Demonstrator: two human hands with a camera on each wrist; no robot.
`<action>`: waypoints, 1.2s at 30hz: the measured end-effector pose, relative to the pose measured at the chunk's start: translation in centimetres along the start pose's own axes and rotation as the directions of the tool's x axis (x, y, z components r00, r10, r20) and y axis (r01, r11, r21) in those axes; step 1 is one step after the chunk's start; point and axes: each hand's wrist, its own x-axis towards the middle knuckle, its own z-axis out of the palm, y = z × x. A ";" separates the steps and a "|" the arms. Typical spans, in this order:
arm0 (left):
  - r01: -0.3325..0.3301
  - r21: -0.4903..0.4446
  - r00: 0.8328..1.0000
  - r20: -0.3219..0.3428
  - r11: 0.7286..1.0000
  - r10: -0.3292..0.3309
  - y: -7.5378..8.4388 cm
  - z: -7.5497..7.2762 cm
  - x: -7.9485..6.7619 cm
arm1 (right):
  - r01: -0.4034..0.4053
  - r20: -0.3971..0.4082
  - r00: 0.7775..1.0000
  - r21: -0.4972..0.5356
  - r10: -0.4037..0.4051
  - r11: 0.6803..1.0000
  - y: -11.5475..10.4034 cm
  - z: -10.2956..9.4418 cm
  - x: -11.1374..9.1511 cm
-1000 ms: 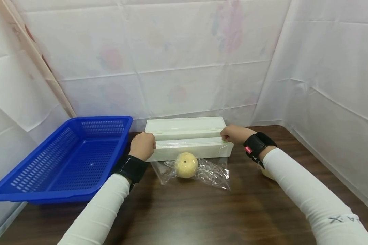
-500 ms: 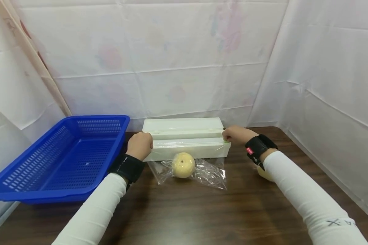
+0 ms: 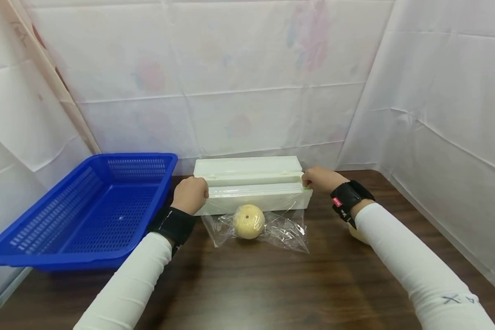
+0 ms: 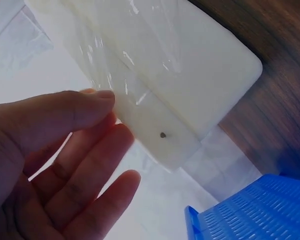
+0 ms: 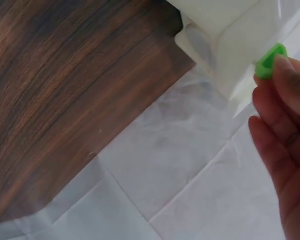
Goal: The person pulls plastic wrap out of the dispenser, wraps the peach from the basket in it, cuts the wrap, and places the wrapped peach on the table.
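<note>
A white cling film dispenser (image 3: 247, 166) lies at the back of the table, its lid raised. Clear cling film (image 3: 286, 231) hangs over its front and lies crumpled on the tabletop. Under the film sits a round pale-yellow fruit (image 3: 249, 222) with a small dark spot. At the dispenser's left end my left hand (image 3: 189, 195) pinches the film's edge between thumb and forefinger, the other fingers bent loosely in the left wrist view. My right hand (image 3: 321, 179) is at the right end, where its thumb and forefinger pinch a small green slide cutter (image 5: 270, 62).
To the left stands a blue plastic basket (image 3: 119, 229) with slotted walls. A second yellow fruit (image 3: 358, 234) is partly hidden behind my right forearm. White patterned sheeting (image 3: 239, 91) rises behind and beside the brown wooden table (image 3: 247, 288).
My right hand has shifted slightly right along the dispenser with the green slide cutter. My left hand keeps its place on the film, and the fruit has not moved.
</note>
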 end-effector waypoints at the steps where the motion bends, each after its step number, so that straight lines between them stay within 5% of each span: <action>1: -0.007 -0.012 1.000 0.012 1.000 0.008 0.0 -0.1 0.0 | -0.004 0.005 1.000 -0.004 0.004 1.000 0.1 0.0 -0.1; 7: 0.001 -0.113 0.995 0.104 0.994 0.011 -0.5 -1.1 -0.2 | -0.007 -0.022 1.000 -0.071 0.005 0.997 -0.6 -0.1 -0.3; 12: 0.011 -0.157 0.999 0.049 0.988 -0.003 -0.5 -1.9 -0.3 | 0.012 -0.140 0.990 -0.111 -0.028 0.994 -3.1 -0.4 0.1; 17: -0.076 -0.152 0.996 -0.066 0.985 0.066 2.1 -2.2 -1.2 | 0.062 -0.207 0.976 -0.052 -0.071 0.997 -7.5 0.4 0.5; 21: -0.204 -0.173 0.978 -0.065 0.963 0.196 5.0 -2.1 -2.6 | 0.095 -0.180 0.980 0.026 -0.089 0.995 -11.1 1.8 0.9; 28: -0.359 -0.169 0.928 0.042 0.918 0.371 7.7 -0.4 -3.9 | 0.048 -0.186 0.982 0.018 -0.043 0.999 -14.4 4.8 1.1; 36: -0.353 -0.113 0.925 0.107 0.929 0.365 7.7 2.1 -3.8 | -0.062 -0.166 0.984 0.046 0.069 0.997 -15.4 6.7 1.4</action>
